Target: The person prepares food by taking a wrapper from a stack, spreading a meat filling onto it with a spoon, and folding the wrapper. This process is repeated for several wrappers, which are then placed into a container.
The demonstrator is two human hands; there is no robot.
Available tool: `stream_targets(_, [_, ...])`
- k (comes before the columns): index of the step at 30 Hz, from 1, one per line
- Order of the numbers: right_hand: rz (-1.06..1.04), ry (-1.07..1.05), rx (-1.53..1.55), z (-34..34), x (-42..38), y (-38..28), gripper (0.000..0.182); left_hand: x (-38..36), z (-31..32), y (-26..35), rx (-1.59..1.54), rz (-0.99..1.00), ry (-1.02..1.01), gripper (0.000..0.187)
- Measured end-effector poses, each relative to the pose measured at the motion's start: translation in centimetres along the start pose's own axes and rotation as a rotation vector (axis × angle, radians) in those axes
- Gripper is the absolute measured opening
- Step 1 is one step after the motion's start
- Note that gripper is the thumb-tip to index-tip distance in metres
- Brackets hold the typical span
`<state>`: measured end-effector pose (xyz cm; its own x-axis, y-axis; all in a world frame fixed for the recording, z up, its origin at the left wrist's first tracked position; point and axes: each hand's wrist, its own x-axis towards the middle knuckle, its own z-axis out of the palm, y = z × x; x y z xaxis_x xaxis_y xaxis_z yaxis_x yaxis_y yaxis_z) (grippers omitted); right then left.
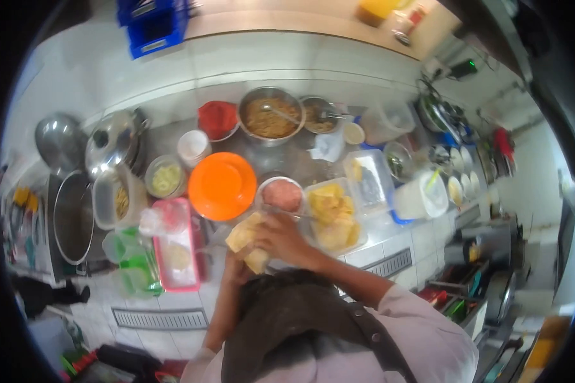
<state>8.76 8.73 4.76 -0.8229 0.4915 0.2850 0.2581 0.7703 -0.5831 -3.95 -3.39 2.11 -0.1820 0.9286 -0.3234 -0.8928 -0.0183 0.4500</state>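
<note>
Head view shows both hands together at the near edge of the desk (255, 156), with the yellow food (244, 236) between them. The right hand (280, 237) covers its right side, fingers bent and holding it; the left hand (237, 269) holds it from below and the left, its fingers mostly hidden, so their exact grip cannot be told. The yellow food looks soft and uneven, and blur hides its finer shape.

Just beyond the right hand sits the bowl (282, 195) of pink paste (282, 195). To its right, the tub (363, 241) holds more yellow pieces (331, 210), and beside that is the clear box (372, 182). To the left of the bowl lies the orange plate (222, 185). Nearer the person, left of the hands, is the pink tray (198, 255), with a pale round thing (176, 257) lying in it and a clear bag (163, 221) at its far left side.

Farther back, the steel bowl (271, 136) holds brown food (267, 121) with a ladle (281, 113) in it. The red bowl (218, 120) is at its left, and a smaller steel bowl (319, 102) is at its right. The white cups (193, 147) stand behind the orange plate, and a tub of pale green slices (166, 180) is just left of it
</note>
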Motion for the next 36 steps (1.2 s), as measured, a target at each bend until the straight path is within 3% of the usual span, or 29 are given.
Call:
stream_targets(2, [-0.015,0.090,-0.057,0.0,-0.7,-0.9,0.020,-0.2,-2.0,-1.6,0.087,-0.016,-0.046,0.060])
stream_targets(4, [-0.046,0.161,-0.099,0.2,-2.1,-0.9,0.020,-0.3,-2.9,-2.6,-0.251,-0.098,-0.009,0.066])
stream_targets(6, [0.193,-0.068,0.223,0.0,-4.3,0.0,0.017,-0.1,-3.4,-2.8,-0.240,-0.111,-0.011,0.068])
stream_targets(7, [0.196,-0.067,0.227,-1.1,-4.9,0.0,0.017,-0.2,-3.3,-2.7,-0.235,-0.114,-0.008,0.071])
stream_targets(9, [0.583,0.008,0.726,-4.0,-6.1,0.6,0.019,-0.3,-3.1,-2.5,-0.275,-0.104,-0.005,0.067])
stream_targets(11, [0.521,-0.021,0.647,-7.1,-7.2,3.9,0.022,-0.3,-3.0,-2.0,-0.314,-0.096,-0.005,0.062])
stream_targets(13, [0.504,-0.201,0.474,-10.7,-6.9,7.8,0.025,-0.7,-3.0,-1.7,-0.153,-0.060,0.019,0.059])
stream_targets(14, [0.470,-0.067,0.545,-10.2,-7.8,10.7,0.024,-0.9,-3.0,-1.4,-0.151,-0.065,0.022,0.059])
stream_targets(15, [0.390,-0.021,0.263,-11.3,-7.1,11.4,0.024,-1.1,-2.9,-1.1,-0.217,-0.077,0.034,0.061])
stream_targets(16, [0.386,-0.026,0.268,-11.5,-6.2,11.7,0.024,-1.2,-2.8,-0.8,-0.285,-0.083,0.045,0.064])
stream_targets(18, [0.170,0.149,-0.356,-11.2,-4.2,11.8,0.028,-1.6,-2.1,0.0,-0.282,-0.042,0.009,0.065])
stream_targets(19, [0.185,0.179,-0.132,-10.2,-2.8,11.0,0.030,-1.7,-1.8,0.4,-0.280,-0.009,-0.030,0.067])
stream_targets(20, [0.175,0.173,-0.123,-9.3,-1.6,10.0,0.030,-1.8,-1.5,0.6,-0.281,0.003,-0.023,0.067])
stream_targets(22, [0.345,-0.355,-0.334,-7.3,0.0,7.9,0.028,-2.2,-1.2,1.2,-0.260,0.096,-0.051,0.069])
stream_targets(24, [0.264,-0.350,-0.381,-4.5,-0.8,7.3,0.026,-3.0,-0.9,1.8,-0.294,0.170,0.002,0.069])
stream_targets(26, [0.159,-0.156,-0.453,-2.1,-1.8,7.9,0.026,-3.9,-1.5,2.3,-0.338,0.259,0.057,0.070])
stream_targets(30, [0.187,-0.309,-0.443,-1.8,-1.9,8.1,0.025,-5.3,-1.8,3.5,-0.380,0.298,0.046,0.072])
stream_targets(32, [0.329,-0.303,-0.422,-3.5,-1.0,5.4,0.025,-5.3,-2.1,3.8,-0.412,0.284,0.002,0.073])
stream_targets(36, [0.189,-0.267,-0.521,-1.8,-1.3,3.9,0.022,-4.4,-3.3,3.0,-0.292,0.246,0.046,0.072])
